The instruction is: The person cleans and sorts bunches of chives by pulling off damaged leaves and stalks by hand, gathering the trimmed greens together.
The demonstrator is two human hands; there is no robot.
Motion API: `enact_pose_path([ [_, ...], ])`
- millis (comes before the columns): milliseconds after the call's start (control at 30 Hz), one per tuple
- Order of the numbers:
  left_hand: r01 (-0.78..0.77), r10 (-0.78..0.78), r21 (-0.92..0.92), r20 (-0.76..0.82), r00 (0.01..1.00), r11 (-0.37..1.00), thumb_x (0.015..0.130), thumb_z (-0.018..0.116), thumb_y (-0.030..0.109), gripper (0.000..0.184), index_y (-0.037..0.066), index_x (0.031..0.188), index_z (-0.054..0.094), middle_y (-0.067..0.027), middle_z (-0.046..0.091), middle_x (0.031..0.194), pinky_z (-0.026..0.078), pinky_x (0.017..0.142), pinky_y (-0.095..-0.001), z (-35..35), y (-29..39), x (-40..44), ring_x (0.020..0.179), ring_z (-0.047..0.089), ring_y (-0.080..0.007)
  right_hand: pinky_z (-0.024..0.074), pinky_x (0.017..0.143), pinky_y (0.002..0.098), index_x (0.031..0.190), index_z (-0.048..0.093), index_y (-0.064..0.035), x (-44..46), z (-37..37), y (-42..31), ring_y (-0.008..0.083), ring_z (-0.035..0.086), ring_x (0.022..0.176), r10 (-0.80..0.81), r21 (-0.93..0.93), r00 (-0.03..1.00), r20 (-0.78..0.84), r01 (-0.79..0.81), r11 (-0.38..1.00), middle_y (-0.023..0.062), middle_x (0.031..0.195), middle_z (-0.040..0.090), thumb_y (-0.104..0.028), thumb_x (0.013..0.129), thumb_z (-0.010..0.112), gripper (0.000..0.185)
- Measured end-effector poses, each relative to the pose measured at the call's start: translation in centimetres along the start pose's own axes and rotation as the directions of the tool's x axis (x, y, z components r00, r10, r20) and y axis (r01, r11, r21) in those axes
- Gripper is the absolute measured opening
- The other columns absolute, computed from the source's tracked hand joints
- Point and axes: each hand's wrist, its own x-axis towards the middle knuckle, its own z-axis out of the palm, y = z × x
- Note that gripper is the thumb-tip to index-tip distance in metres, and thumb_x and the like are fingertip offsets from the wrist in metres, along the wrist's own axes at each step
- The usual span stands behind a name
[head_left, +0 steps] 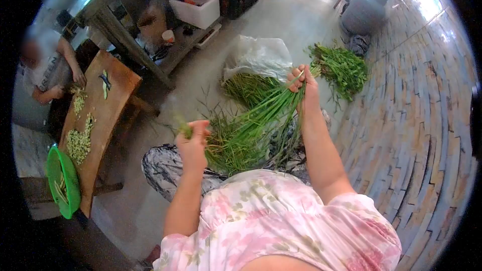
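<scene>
My right hand (pixel 305 85) is closed around the pale end of a bunch of long thin green stalks (pixel 273 103), which look like chives. The stalks slant down and left toward my lap. Off to the left, my left hand (pixel 193 143) is closed, with a small blurred tuft of green (pixel 186 129) sticking out of it. Between my knees lies a loose heap of thin green and brownish trimmings (pixel 231 145). Beyond it, more stalks (pixel 246 88) stick out of a clear plastic bag (pixel 258 55) on the floor.
Leafy greens (pixel 341 70) lie by the tiled wall, near a gas cylinder (pixel 364 12). At left, a person (pixel 47 73) works over chopped pieces on a wooden board (pixel 113 78) with a knife (pixel 105 83). A green basket (pixel 74 185) and white box (pixel 201 12) are nearby.
</scene>
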Motion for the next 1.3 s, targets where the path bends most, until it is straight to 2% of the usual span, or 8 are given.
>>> enact_pose_path([
  [133,0.050,-0.095,-0.237,-0.183,0.978,0.970,0.086,0.060,0.020,0.018,0.004,0.094,0.062,-0.0021,0.057,0.076,0.023,0.040,-0.0153,-0.9,1.2,1.1,0.049,0.035,-0.0008,0.0285,0.043,0.0220,0.083,0.044,-0.0099,-0.5,1.4,0.5,0.0078,0.031,0.053,-0.058,-0.204,0.997,-0.059,0.045,0.978,-0.0027,0.063,0.036,-0.028,0.093,0.047,0.020],
  [400,0.248,-0.218,-0.091,0.256,0.942,0.964,0.085,0.059,0.023,0.028,0.002,0.104,0.058,-0.0009,0.055,0.074,0.026,0.040,-0.0182,3.7,2.4,0.2,0.046,0.035,-0.0032,0.0318,0.044,0.0234,0.081,0.047,-0.0104,-1.7,3.8,1.6,0.0089,0.039,0.055,-0.099,-0.396,0.993,-0.070,0.064,0.916,-0.0007,0.067,0.044,-0.028,0.091,0.050,0.021],
  [767,0.531,-0.370,-0.215,0.510,0.777,0.819,0.085,0.037,0.016,0.041,0.001,0.122,0.047,-0.0083,0.059,0.088,0.036,0.047,-0.0218,5.6,0.7,0.3,0.058,0.044,-0.0074,0.0457,0.061,0.0296,0.083,0.053,-0.0022,-7.5,-1.2,-17.5,0.0168,0.055,0.066,-0.720,-0.706,0.687,-0.098,0.462,0.537,0.0079,0.077,0.059,-0.030,0.091,0.049,0.029],
  [1100,0.613,-0.537,-0.092,0.394,0.746,0.785,0.084,0.037,0.017,0.046,0.008,0.130,0.040,-0.0156,0.049,0.121,0.047,0.069,-0.0337,5.4,-3.7,0.8,0.084,0.056,-0.0227,0.0406,0.047,0.0323,0.094,0.051,-0.0043,-20.9,-25.6,-15.4,0.0167,0.050,0.060,-0.584,-0.758,0.508,-0.633,-0.258,0.599,0.0070,0.067,0.050,-0.016,0.084,0.056,0.016],
  [1167,0.630,-0.565,-0.024,0.417,0.712,0.776,0.086,0.033,0.016,0.048,0.010,0.133,0.035,-0.0150,0.046,0.125,0.046,0.077,-0.0374,6.3,-3.6,0.4,0.092,0.055,-0.0252,0.0443,0.052,0.0339,0.105,0.050,-0.0021,-22.9,-32.9,-13.0,0.0199,0.053,0.065,-0.633,-0.698,0.304,-0.712,-0.405,0.591,0.0104,0.079,0.055,-0.020,0.083,0.059,0.030],
  [1200,0.624,-0.570,-0.006,0.399,0.718,0.782,0.087,0.031,0.016,0.048,0.011,0.135,0.033,-0.0147,0.044,0.127,0.046,0.080,-0.0392,6.3,-3.3,0.3,0.096,0.054,-0.0264,0.0476,0.059,0.0348,0.112,0.048,0.0003,-22.9,-30.2,-13.4,0.0220,0.056,0.074,-0.532,-0.515,0.221,-0.817,-0.695,0.502,0.0106,0.091,0.057,-0.021,0.082,0.060,0.039],
  [1267,0.629,-0.577,0.008,0.407,0.708,0.777,0.086,0.035,0.018,0.049,0.012,0.134,0.035,-0.0153,0.044,0.128,0.044,0.083,-0.0452,6.6,-3.2,0.5,0.102,0.053,-0.0310,0.0485,0.067,0.0353,0.115,0.046,0.0048,-24.7,-36.6,-13.7,0.0237,0.057,0.086,-0.495,-0.602,0.382,-0.780,-0.675,0.427,0.0130,0.104,0.057,-0.025,0.078,0.065,0.051],
  [1300,0.650,-0.580,-0.025,0.427,0.693,0.759,0.085,0.036,0.019,0.050,0.012,0.134,0.034,-0.0149,0.043,0.129,0.043,0.086,-0.0463,6.8,-3.3,0.5,0.105,0.051,-0.0308,0.0445,0.073,0.0383,0.115,0.050,0.0033,-25.8,-41.9,-14.1,0.0249,0.058,0.085,-0.653,-0.719,0.484,-0.583,-0.681,0.138,0.0148,0.097,0.061,-0.026,0.076,0.066,0.051],
])
